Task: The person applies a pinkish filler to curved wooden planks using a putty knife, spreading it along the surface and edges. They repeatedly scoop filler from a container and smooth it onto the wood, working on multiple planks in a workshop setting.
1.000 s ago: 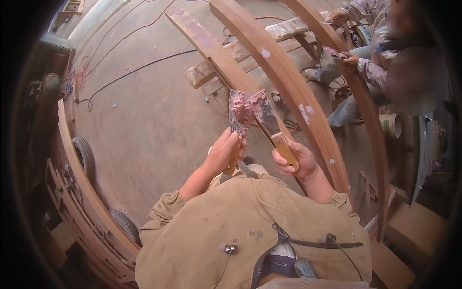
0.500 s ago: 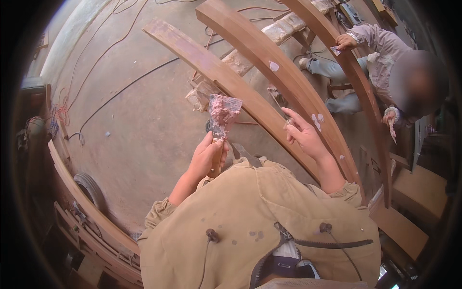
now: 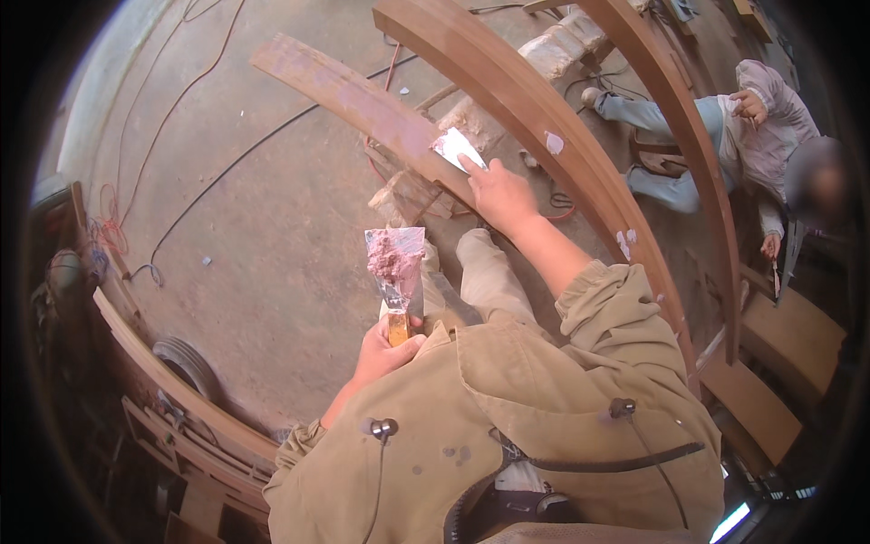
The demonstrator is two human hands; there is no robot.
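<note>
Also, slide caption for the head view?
Left hand holds scraper with pink paste; right hand holds another scraper over wooden beam.

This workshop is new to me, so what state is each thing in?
Yellow-handled scraper: loaded with pink paste, held
Shiny scraper: held over left beam
Left beam: smeared pale pink
Middle beam: spotted with pale patches
Jacket: partly unzipped
Black cable: lying across the floor

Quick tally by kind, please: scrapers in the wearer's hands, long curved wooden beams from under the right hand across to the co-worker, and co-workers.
Scrapers: 2, one in the left hand, one in the right hand
Long curved beams: 3
Co-workers: 1
Total: 6
</note>
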